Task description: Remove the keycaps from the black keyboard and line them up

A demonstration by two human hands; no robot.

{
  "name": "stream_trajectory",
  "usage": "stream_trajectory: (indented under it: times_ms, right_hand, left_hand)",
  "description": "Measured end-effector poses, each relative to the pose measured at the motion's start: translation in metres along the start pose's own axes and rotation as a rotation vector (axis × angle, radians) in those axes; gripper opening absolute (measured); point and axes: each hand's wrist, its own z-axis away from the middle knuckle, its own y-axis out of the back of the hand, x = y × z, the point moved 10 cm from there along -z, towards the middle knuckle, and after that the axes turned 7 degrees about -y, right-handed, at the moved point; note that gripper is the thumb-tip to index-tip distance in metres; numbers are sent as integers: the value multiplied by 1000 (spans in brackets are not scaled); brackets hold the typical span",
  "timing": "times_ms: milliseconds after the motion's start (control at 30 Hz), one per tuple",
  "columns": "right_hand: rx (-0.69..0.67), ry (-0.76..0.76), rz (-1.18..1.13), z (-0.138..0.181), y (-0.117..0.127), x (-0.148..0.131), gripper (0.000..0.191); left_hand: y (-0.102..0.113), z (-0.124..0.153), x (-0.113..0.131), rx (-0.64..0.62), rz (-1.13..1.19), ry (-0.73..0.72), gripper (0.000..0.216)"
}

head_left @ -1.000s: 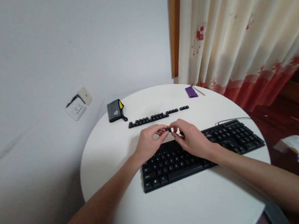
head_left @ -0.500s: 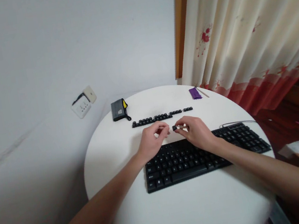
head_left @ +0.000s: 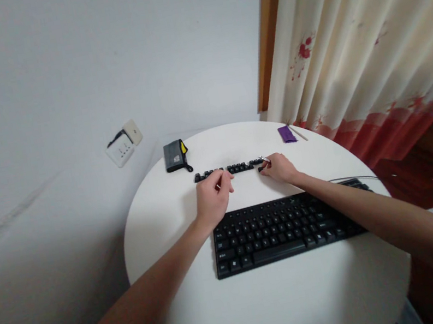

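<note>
Just right of the table's centre, my right hand (head_left: 279, 168) has its fingertips closed on a small black keycap (head_left: 260, 169), low over the white tabletop in front of the keycap row. A thin silvery tool (head_left: 265, 159) sticks out of the same hand; its exact kind is unclear. My left hand (head_left: 213, 194) is closed in front of the left part of the row of loose keycaps (head_left: 239, 167), with a small pale bit showing between its fingers. Nearer to me lies a black keyboard (head_left: 272, 233), its right part hidden under my right forearm.
A dark pouch (head_left: 174, 157) with a yellow patch lies at the table's back left. At the back right are a purple cloth piece (head_left: 287, 134) and a thin pale stick (head_left: 298, 133). The keyboard's cable (head_left: 354, 177) runs off the right edge. Wall and curtain (head_left: 347, 51) stand behind.
My right hand has moved away from me with the keycap, from above the keyboard to the keycap row. My left hand has shifted slightly and its fingers look more closed.
</note>
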Motion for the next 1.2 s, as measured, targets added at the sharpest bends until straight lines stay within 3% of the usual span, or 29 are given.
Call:
stream_trajectory:
  times_ms: [333,1200]
  right_hand:
    - [26,-93,13,-9,-2,4,14]
    - [31,-86,12,-11,-2,-9,10]
  left_hand:
    - [1,0,-1,5,15,16,27]
    - [0,0,-4,-3,38,33,29]
